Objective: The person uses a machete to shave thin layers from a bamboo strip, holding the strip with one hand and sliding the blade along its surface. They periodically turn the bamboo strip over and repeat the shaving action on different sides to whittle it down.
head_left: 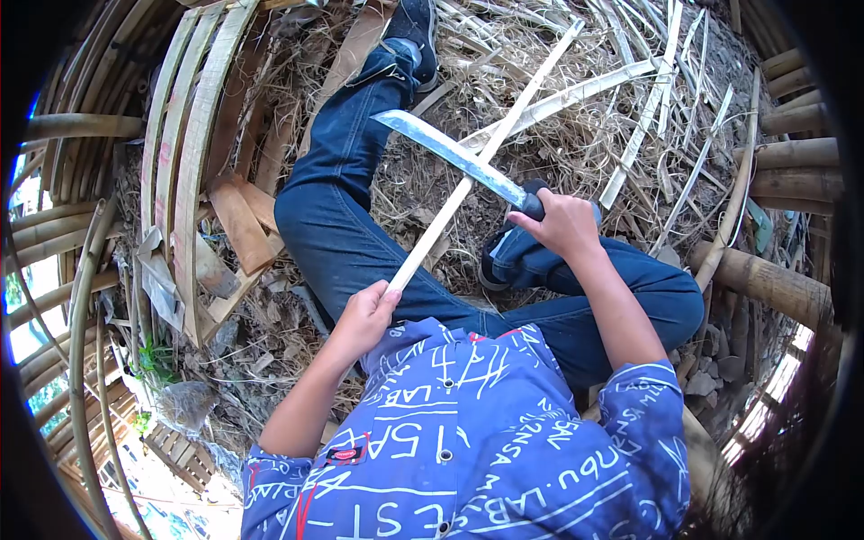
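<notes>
Head view has the fingers of the left hand (367, 315) closed on the near end of a pale strip (438, 225), which stretches away from them. The right hand (562, 225) has its fingers wrapped round a knife's handle (533, 202), the blade (454, 155) crossing the strip

Layout, seen from above. Before the person (441, 432), shavings (414, 184) cover the ground between and beyond the legs (337, 229); loose strips (634, 148) lie on them, ahead and to the right. The knife (450, 155) crosses the held strip (434, 236) ahead of the lap. Left: slats (191, 153), with wood blocks (243, 229) just beside. Right: a pole (765, 286) beyond the knee, stones (702, 382) nearer.
</notes>
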`<move>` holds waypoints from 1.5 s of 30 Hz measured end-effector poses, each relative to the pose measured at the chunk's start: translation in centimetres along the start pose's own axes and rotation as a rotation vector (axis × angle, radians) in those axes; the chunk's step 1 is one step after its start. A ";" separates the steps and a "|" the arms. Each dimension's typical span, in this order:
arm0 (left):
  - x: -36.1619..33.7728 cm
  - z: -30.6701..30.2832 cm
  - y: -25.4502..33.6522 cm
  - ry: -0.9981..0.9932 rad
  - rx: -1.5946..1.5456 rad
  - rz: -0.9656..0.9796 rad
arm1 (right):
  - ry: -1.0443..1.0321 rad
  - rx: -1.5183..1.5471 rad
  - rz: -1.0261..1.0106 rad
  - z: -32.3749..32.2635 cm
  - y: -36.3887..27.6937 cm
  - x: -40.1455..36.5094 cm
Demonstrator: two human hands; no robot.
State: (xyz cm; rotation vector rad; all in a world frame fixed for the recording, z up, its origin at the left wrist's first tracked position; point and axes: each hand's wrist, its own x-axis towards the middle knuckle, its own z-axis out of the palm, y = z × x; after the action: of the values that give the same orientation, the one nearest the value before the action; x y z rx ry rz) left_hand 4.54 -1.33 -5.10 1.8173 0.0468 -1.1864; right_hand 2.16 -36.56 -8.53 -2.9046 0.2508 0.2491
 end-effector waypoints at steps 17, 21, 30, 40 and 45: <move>0.1 -0.4 1.1 0.014 -0.017 0.006 | 0.355 -0.096 -0.272 0.0 3.3 0.3; 0.2 -0.5 1.5 0.007 -0.004 0.013 | 0.373 -0.087 -0.296 -0.6 3.6 0.2; 0.0 -0.2 2.2 0.008 0.001 0.006 | 0.465 -0.104 -0.311 -0.8 4.5 1.0; 0.1 0.1 1.8 -0.005 0.009 -0.035 | 0.456 -0.036 -0.246 0.9 3.6 0.3; -0.1 0.0 2.8 0.001 -0.004 -0.023 | 0.479 -0.012 -0.303 -0.1 2.8 0.5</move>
State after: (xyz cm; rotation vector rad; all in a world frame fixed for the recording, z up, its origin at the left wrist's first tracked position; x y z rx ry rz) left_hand 5.84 -2.86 -3.14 1.8189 0.0711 -1.2008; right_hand 2.12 -39.37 -9.11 -2.9167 -0.1219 -0.4975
